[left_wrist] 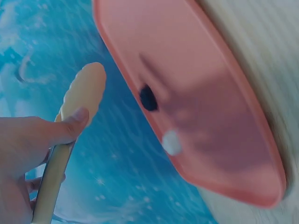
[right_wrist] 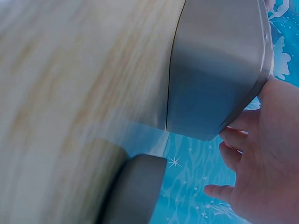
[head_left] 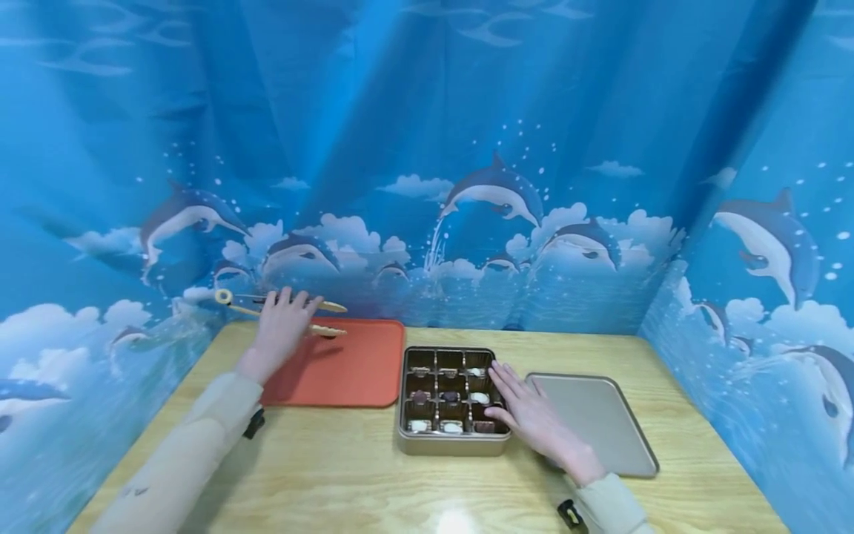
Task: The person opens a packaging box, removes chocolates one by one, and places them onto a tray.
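Gold tongs point(left_wrist: 60, 156) | left hand point(head_left: 283, 326) grips them near red tray point(head_left: 373, 371) | right hand point(head_left: 531, 417), fingers spread, touches compartmented box point(head_left: 454, 446)

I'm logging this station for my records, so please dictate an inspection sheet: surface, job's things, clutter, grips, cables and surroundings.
Surface: wood-grained table.
Job's things: tongs, tips apart, raised near the far edge of the red tray; dark piece and white piece by that edge; nine-compartment box with chocolate-like pieces; flat lid to its right.
Clutter: nothing seen.
Grips: left grip holds the tongs; right grip touches the box's right side.
Cables: nothing seen.
Surroundings: blue curtain printed with dolphins.
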### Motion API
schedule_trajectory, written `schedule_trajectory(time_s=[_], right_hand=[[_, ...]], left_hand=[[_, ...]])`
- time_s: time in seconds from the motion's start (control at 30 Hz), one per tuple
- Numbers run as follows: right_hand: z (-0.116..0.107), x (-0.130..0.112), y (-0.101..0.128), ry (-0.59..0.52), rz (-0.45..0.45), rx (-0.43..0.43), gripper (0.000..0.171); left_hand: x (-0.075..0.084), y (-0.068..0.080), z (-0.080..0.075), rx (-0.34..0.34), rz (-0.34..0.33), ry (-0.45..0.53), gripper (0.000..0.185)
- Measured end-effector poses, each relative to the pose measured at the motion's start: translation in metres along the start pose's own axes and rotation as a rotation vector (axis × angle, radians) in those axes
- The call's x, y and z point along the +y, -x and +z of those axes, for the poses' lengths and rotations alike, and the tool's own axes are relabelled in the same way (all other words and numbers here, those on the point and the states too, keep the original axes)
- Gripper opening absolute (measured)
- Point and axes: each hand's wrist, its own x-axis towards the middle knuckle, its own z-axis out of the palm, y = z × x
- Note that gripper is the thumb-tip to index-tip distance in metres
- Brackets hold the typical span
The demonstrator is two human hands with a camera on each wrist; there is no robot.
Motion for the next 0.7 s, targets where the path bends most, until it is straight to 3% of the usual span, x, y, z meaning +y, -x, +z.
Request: schedule_trajectory(time_s=[0.2, 0.7], right_hand=[[-0.002, -0.001, 0.001, -0.006, -0.004, 0.009, 0.075], [-0.007, -0.001, 0.009, 0.001, 0.004, -0.028, 0.078]], left_hand=[[0.030, 0.002, -0.021, 0.115, 0.046, 0.050, 0.063], [0.093, -0.034, -0.046, 0.205, 0.178, 0.099, 0.072]])
